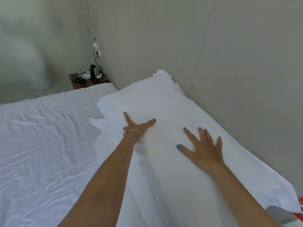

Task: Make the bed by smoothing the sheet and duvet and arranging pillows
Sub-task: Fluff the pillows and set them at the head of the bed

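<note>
The sheet (45, 136) covers the left of the bed and is spread out but creased all over, so the smoothing looks unfinished; no duvet can be made out for certain. At the bed's far left corner stands a nightstand (77, 83) cluttered with small items and a dark kettle (93, 72), its cord running up the wall — well apart from the work. The left hand (136, 127), a bangle (133, 133) at the wrist, presses flat with fingers spread on the pillow (164, 102), which lies along the bed's right edge against the wall (229, 46). The right hand (204, 149) lies flat on it too, fingers straight — neither grips anything. The pillow seems placed and is being patted smooth. Nothing blocks the hands; something orange (299, 204) shows at the near right corner.
</note>
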Motion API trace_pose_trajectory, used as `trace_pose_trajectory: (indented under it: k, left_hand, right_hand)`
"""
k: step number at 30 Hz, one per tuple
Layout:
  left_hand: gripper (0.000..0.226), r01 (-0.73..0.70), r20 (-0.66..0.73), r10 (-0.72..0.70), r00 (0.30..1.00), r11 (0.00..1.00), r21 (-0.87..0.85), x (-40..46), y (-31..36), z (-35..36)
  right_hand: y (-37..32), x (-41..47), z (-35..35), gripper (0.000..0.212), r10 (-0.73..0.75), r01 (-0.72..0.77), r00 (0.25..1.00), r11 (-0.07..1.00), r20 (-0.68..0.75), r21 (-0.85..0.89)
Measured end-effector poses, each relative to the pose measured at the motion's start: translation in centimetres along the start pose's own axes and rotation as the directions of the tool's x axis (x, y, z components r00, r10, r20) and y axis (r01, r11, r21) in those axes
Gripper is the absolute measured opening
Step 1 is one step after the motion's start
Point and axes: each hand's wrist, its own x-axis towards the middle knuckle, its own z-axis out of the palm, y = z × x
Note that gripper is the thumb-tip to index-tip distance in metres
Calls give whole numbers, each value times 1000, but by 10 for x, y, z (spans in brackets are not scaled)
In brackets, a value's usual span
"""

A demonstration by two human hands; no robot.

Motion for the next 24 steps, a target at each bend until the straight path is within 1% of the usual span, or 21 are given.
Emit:
trace_pose_trajectory:
  k: [1, 2, 3, 4, 5, 6, 7, 8, 10, 12, 13, 15, 16, 17, 18, 20, 22, 24]
  left_hand:
    - [146, 37, -3, -37, 999, 999, -32, -1, -1, 1]
    - [149, 60, -16, -60, 998, 997, -42, -3, -1, 3]
    - [151, 73, -26, -74, 997, 996, -45, -3, 1, 5]
    - [150, 79, -27, -81, 996, 996, -44, -4, 2, 6]
    - [150, 80, -21, -81, 996, 996, -39, -5, 3, 6]
    - [148, 74, -14, -75, 997, 997, -37, -5, 3, 5]
    - [145, 53, -2, -53, 999, 997, -49, -6, 2, 4]
    - [141, 20, 12, -19, 1000, 997, -77, -9, 1, 3]
    - [131, -94, 5, 96, 995, 987, -132, -16, -2, 4]
    - [121, -224, -55, 217, 975, 959, -175, -24, -4, 3]
    - [115, -296, -100, 281, 955, 934, -203, -27, -6, 0]
    - [104, -457, -189, 420, 888, 853, -250, -34, -10, -8]
    - [100, -521, -227, 472, 852, 811, -267, -36, -13, -13]
    - [97, -554, -258, 494, 830, 783, -282, -37, -16, -17]
    - [96, -552, -273, 485, 831, 780, -294, -34, -22, -20]
    - [99, -501, -241, 448, 861, 828, -252, -22, -33, -23]
    - [102, -426, -119, 412, 904, 893, -147, -8, -37, -26]
    - [97, -385, 34, 386, 922, 922, -30, 3, -29, -27]
  right_hand:
    - [5, -17, 2, 83, 76, -76, 997, 997, -11, 14]
    - [12, -35, 6, 89, 190, -189, 982, 980, -16, 65]
    - [20, -56, 9, 96, 331, -326, 944, 931, -2, 166]
    - [28, -74, 14, 103, 468, -456, 883, 836, 38, 307]
    - [34, -89, 19, 110, 562, -543, 821, 717, 99, 437]
    - [37, -100, 24, 115, 605, -585, 781, 622, 156, 520]
    - [37, -103, 29, 116, 612, -588, 772, 582, 174, 562]
    - [36, -103, 35, 113, 604, -554, 785, 586, 137, 591]
    - [30, -98, 40, 103, 560, -426, 828, 611, 16, 667]
    - [27, -94, 32, 94, 537, -352, 842, 623, -55, 698]
    - [29, -92, 23, 88, 535, -341, 840, 651, -92, 678]
    - [36, -87, -4, 80, 529, -318, 829, 713, -182, 625]
    - [38, -86, -17, 77, 517, -295, 822, 744, -237, 599]
    - [41, -85, -25, 73, 516, -285, 810, 762, -280, 581]
    - [43, -85, -25, 69, 525, -288, 796, 767, -302, 573]
    - [41, -91, -2, 69, 561, -338, 786, 741, -259, 580]
    - [34, -103, 31, 70, 591, -412, 794, 696, -143, 589]
    - [35, -105, 46, 68, 625, -463, 776, 658, -88, 593]
